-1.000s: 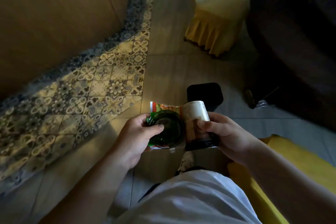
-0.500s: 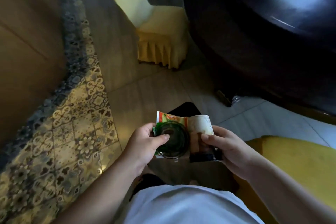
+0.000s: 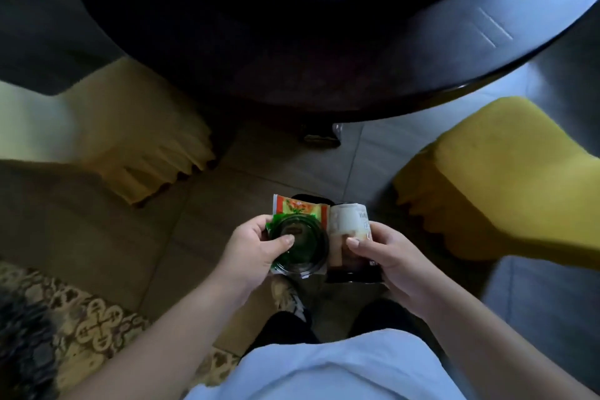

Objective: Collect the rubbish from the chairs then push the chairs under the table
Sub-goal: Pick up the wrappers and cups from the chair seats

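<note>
Head view has swung to the bench [image 3: 422, 52]; my left hand [image 3: 256, 253] pinches lid [image 3: 298, 245] and packet [image 3: 300, 206], right hand [image 3: 389, 261] clasps cup [image 3: 352, 237], chairs [image 3: 506, 178] next, I judge.

A pale blue-white top [image 3: 328, 370] is worn, seen from above at the bottom of the view. Both forearms are bare, with no sleeves reaching them. Dark trousers [image 3: 285, 331] are worn below the top, and a patterned shoe [image 3: 289, 297] is seen on one foot.
</note>
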